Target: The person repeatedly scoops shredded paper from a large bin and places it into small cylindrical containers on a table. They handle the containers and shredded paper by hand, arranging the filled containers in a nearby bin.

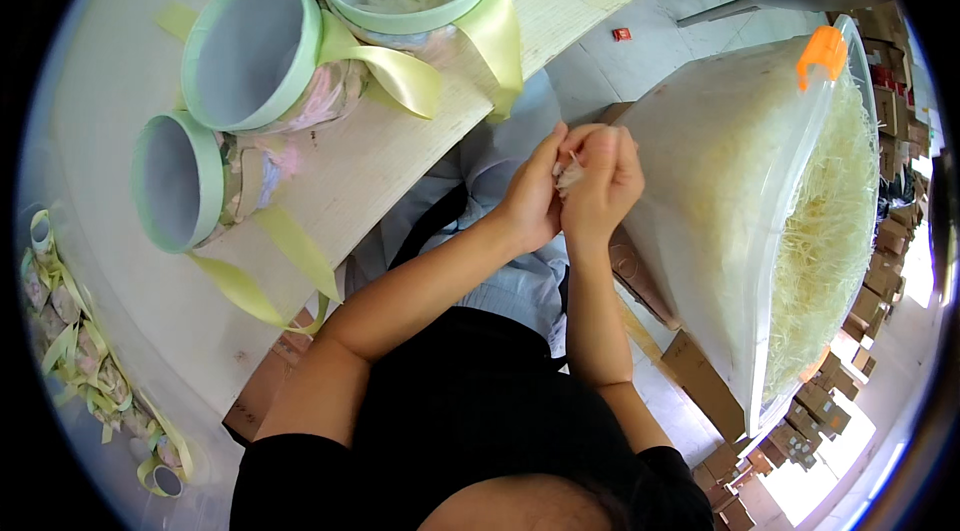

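Note:
Between my two hands, held together over my lap, is a small clump of pale shredded filler (570, 175). My left hand (534, 193) cups it from one side and my right hand (606, 182) closes over it from the other. On the table beside them stand several round boxes with mint green rims and yellow-green ribbons. The box at the top (411, 22) has white shreds inside. The middle box (306, 58) and the lowest box (212, 182) show bare grey insides. A translucent plastic bin (697, 148) of pale yellow shreds (821, 246) stands to the right.
The white table's edge (442, 148) runs diagonally beside my arms. More ribboned boxes (90, 358) lie at the far left. An orange latch (823, 55) sits on the bin's rim. Cardboard boxes (821, 411) are stacked on the right, and a small red packet (622, 34) lies on the floor.

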`<act>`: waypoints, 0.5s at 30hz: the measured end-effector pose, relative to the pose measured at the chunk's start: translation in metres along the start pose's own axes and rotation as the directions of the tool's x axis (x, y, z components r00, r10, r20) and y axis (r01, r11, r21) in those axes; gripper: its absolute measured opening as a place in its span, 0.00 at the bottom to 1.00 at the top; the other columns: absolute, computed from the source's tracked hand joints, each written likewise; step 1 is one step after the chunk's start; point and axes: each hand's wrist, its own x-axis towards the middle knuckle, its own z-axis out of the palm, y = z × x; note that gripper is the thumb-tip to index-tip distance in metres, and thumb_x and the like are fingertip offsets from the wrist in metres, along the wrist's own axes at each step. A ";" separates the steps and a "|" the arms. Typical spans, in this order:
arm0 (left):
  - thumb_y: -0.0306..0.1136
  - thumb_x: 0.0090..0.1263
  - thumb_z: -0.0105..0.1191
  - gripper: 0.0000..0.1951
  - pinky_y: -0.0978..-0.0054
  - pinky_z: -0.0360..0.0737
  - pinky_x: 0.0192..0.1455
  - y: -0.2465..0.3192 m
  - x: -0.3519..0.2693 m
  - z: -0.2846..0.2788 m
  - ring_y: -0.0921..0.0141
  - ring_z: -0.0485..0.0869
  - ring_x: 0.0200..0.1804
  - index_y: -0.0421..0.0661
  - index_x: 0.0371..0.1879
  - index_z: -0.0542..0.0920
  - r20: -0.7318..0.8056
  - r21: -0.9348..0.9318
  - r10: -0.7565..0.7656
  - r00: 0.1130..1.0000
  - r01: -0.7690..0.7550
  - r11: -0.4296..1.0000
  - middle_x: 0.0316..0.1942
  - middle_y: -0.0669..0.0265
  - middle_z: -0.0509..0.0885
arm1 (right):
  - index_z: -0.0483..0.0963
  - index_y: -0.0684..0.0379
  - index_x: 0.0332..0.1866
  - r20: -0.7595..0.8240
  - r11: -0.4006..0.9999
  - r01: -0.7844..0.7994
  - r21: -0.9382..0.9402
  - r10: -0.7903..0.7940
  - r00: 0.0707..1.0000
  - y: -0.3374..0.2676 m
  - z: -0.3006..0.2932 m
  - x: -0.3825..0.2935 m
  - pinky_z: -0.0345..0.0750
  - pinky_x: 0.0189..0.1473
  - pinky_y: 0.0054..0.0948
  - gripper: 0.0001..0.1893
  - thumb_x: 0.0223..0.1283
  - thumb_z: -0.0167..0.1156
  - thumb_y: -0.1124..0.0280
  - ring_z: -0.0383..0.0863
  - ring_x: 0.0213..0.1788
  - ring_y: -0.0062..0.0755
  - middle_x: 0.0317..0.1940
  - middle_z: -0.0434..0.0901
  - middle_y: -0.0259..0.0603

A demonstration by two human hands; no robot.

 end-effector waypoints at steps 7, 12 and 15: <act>0.51 0.70 0.36 0.20 0.75 0.73 0.49 0.005 0.001 -0.003 0.70 0.76 0.46 0.46 0.39 0.73 0.043 -0.103 0.018 0.999 -0.013 0.995 0.39 0.64 0.78 | 0.69 0.63 0.35 0.319 0.510 0.436 -0.742 -0.304 0.898 -0.011 -0.007 0.005 0.60 0.58 0.38 0.11 0.50 0.51 0.66 0.66 0.56 0.47 0.50 0.70 0.49; 0.47 0.70 0.41 0.16 0.78 0.69 0.31 0.009 0.002 0.006 0.75 0.69 0.28 0.50 0.23 0.66 -0.132 -0.030 0.057 0.990 -0.062 0.998 0.21 0.72 0.67 | 0.65 0.63 0.47 0.021 0.998 0.032 0.060 -0.033 0.999 -0.006 -0.020 0.006 0.55 0.62 0.37 0.19 0.57 0.47 0.59 0.61 0.62 0.44 0.54 0.68 0.48; 0.45 0.69 0.41 0.16 0.80 0.64 0.25 0.015 0.008 0.007 0.77 0.62 0.23 0.51 0.19 0.62 -0.074 -0.198 -0.044 0.996 0.028 0.980 0.18 0.74 0.61 | 0.64 0.64 0.50 -0.068 0.908 0.029 0.418 -0.001 0.998 -0.013 -0.032 0.004 0.63 0.58 0.36 0.23 0.61 0.46 0.53 0.67 0.58 0.42 0.51 0.71 0.47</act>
